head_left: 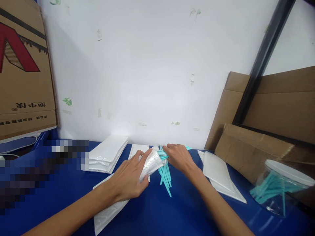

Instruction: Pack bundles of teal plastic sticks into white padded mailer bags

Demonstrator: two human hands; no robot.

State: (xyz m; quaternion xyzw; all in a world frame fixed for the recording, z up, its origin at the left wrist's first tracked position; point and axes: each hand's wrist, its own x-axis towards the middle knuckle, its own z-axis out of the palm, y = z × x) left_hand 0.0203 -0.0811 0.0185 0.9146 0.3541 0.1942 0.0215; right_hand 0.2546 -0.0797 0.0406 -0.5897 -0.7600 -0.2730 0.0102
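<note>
My left hand point(131, 173) is closed round a white bubble mailer point(152, 163), whose mouth points right and whose lower end hangs toward the table's front. Thin turquoise plastic sticks point(162, 154) are gripped in my right hand point(178, 158), with their left ends at the mailer's mouth. I cannot tell how far inside they reach. Just below, several more turquoise sticks point(166, 177) lie fanned out on the blue table point(182, 209). Behind my left hand, a white flat piece point(139, 149) is partly hidden.
A stack of white mailers point(107, 154) lies left of my hands. More mailers point(220, 175) lie at the right, near a clear tub point(273, 201) with a white lid and turquoise sticks inside. Cardboard point(256, 147) leans at right; a printed box point(24, 85) stands left. A white wall closes the back.
</note>
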